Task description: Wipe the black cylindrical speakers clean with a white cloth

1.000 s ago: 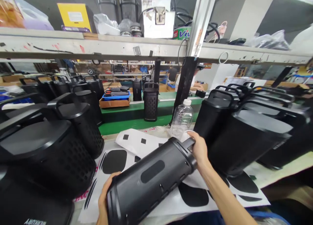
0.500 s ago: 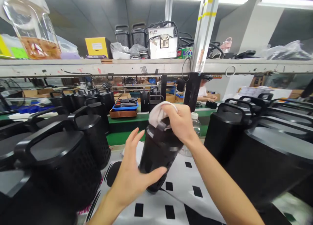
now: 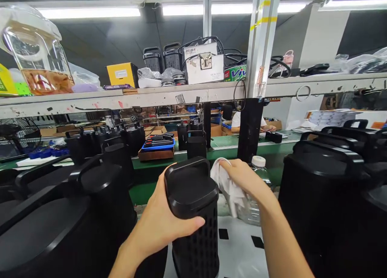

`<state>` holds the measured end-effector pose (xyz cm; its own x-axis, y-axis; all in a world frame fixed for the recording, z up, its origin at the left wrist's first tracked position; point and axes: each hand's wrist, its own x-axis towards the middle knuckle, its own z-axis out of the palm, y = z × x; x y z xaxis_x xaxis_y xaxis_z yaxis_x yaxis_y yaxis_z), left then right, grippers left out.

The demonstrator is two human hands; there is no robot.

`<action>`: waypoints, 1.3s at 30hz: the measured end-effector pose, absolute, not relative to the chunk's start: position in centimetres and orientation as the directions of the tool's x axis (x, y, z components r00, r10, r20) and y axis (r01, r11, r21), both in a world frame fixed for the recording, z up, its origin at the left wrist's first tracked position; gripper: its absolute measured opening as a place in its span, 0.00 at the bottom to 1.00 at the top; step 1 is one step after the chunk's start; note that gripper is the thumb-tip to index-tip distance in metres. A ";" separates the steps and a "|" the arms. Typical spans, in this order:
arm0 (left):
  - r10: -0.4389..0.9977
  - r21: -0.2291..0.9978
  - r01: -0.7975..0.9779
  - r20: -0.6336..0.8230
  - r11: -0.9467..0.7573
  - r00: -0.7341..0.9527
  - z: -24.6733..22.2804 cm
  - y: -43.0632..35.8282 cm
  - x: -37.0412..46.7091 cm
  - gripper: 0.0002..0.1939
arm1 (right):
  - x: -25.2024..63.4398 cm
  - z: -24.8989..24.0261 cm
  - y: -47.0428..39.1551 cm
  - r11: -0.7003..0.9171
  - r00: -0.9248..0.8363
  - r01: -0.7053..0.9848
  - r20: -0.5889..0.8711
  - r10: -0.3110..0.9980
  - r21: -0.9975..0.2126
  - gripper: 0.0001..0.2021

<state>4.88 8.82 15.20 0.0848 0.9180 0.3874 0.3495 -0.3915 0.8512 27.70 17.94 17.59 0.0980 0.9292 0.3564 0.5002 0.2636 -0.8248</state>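
A black unit [image 3: 193,189] with a top handle and a perforated side stands upright in front of me. My left hand [image 3: 166,217] is wrapped round its upper left side, the thumb across the front. Just right of the unit, my right hand [image 3: 242,175] pinches a white cloth [image 3: 228,189] that hangs down beside the handle. Behind my right hand is a clear plastic bottle [image 3: 255,205] with a white cap. Under the unit lies a white surface [image 3: 238,262] with black squares.
Rows of black handled units stand at the left [image 3: 54,229] and right [image 3: 326,189]. A blue tray [image 3: 159,145] of tools sits behind. Overhead runs a shelf [image 3: 145,95] with boxes, cables and a jug [image 3: 42,56]. A person [image 3: 237,120] sits in the background.
My left hand has closed onto the unit, which now stands more upright and nearer. The cloth and my right hand have come off its top and moved right. The view has tilted up.
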 end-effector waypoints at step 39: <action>0.927 0.946 0.081 0.287 -0.314 0.243 13.5 10.0 7.3 0.57 | 31.9 19.0 12.3 0.310 -0.235 0.052 0.290 0.928 -0.949 0.20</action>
